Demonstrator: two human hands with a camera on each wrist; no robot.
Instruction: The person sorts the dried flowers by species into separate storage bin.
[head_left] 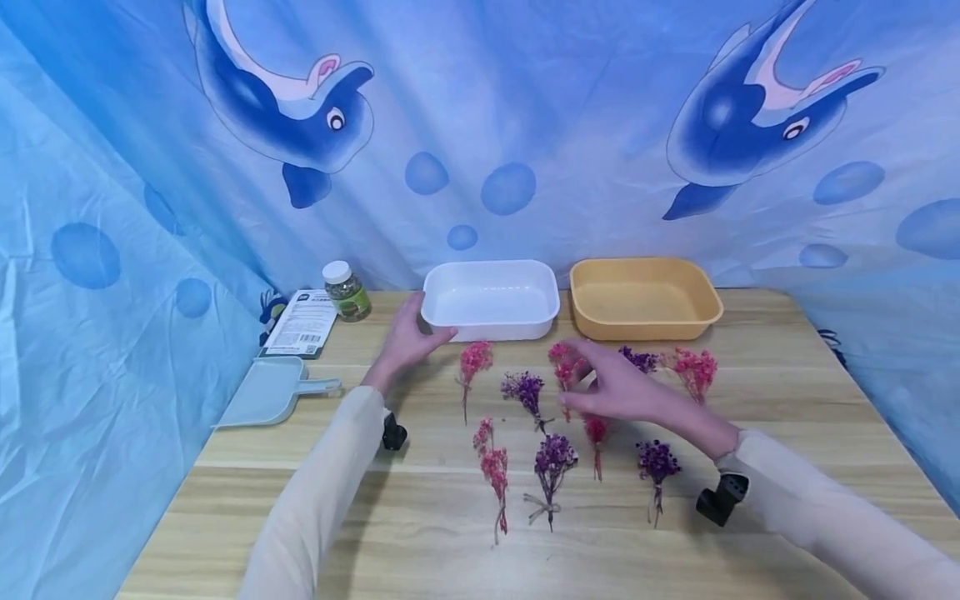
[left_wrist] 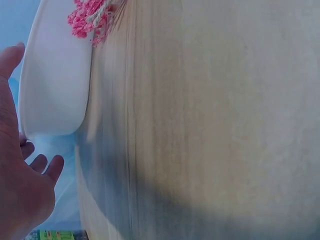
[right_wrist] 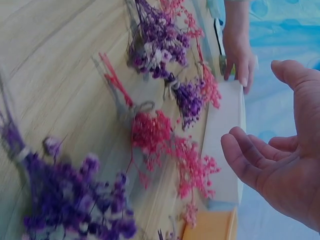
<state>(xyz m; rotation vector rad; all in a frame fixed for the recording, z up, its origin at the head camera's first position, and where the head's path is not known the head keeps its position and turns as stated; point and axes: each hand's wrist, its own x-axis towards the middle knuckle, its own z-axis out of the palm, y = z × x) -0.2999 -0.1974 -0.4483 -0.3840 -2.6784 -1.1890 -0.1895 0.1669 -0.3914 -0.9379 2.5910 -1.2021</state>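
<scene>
My left hand [head_left: 408, 337] is at the left end of the white plastic tub [head_left: 491, 332], thumb toward its front and fingers by the left rim. In the left wrist view those fingers are loosely spread around the tub's end. My right hand [head_left: 618, 383] hovers over a pink dried-flower bunch [head_left: 562, 360] in front of the tubs. In the right wrist view its fingers are relaxed and apart, with nothing between them. Near it lie a purple bunch [head_left: 524, 390], another pink bunch [head_left: 596, 429] partly covered by the hand, and a pink bunch [head_left: 694, 371] farther right.
A yellow-orange tub [head_left: 645, 332] stands right of the white one. More bunches lie nearer me, including a twine-tied purple one [head_left: 553, 462]. On the left are a white-lidded jar [head_left: 348, 296], a printed packet [head_left: 302, 323] and a pale blue dustpan [head_left: 262, 392]. Blue curtains [head_left: 465, 125] hang behind.
</scene>
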